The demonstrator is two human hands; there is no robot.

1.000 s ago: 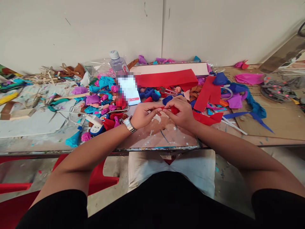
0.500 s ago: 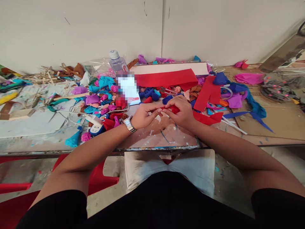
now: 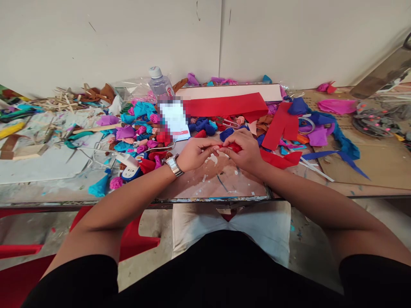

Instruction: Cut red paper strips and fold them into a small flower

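Note:
Between both hands, just above the table point(image 3: 192, 184), is a small piece of red crepe paper point(image 3: 235, 147). My left hand point(image 3: 196, 155), with a metal watch point(image 3: 174, 165) on its wrist, pinches one end of it between thumb and fingertips. My right hand point(image 3: 245, 150) curls round the wider part, thumb pressed against it, so much of the piece is hidden. Behind the hands lie rolled and crumpled paper pieces in several colours. A long red paper strip point(image 3: 224, 107) stretches across the pile, and another red strip point(image 3: 281, 126) lies right of my right hand.
A phone point(image 3: 175, 119) leans before a plastic bottle point(image 3: 161, 85). To the left are a power socket point(image 3: 131, 172), a cable and wooden sticks point(image 3: 69, 99). Cardboard point(image 3: 379, 158) and a dark mesh coil point(image 3: 374, 119) lie at right. A wall point(image 3: 128, 38) rises behind.
Both hands keep nearly the same pose, pinching the red paper, with only slight finger movement. The view has shifted very slightly.

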